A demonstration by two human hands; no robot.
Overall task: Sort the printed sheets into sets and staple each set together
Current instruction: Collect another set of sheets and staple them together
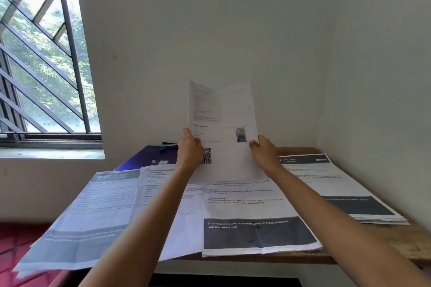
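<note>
Two bare arms are stretched out from the bottom of the view over a wooden table (382,240). Printed sheets are spread across it. One pile with a grey header (98,207) hangs over the left edge. A middle pile (251,207) with a dark band near its bottom lies between the arms. Another pile (345,184) is laid at the right, close to the wall. A dark purple box (144,158) is seen behind the piles, with a small blue and black thing (168,145) on top of it, too small to tell what it is.

One sheet (224,109) is held up in the air above the table, upright, in front of the white wall. A small photo and a square code are printed on it. Its left edge is pinched by the left hand (190,147), fingers closed on the paper. Its right edge is pinched by the right hand (263,149) in the same way. A barred window (42,53) is seen at the left.
</note>
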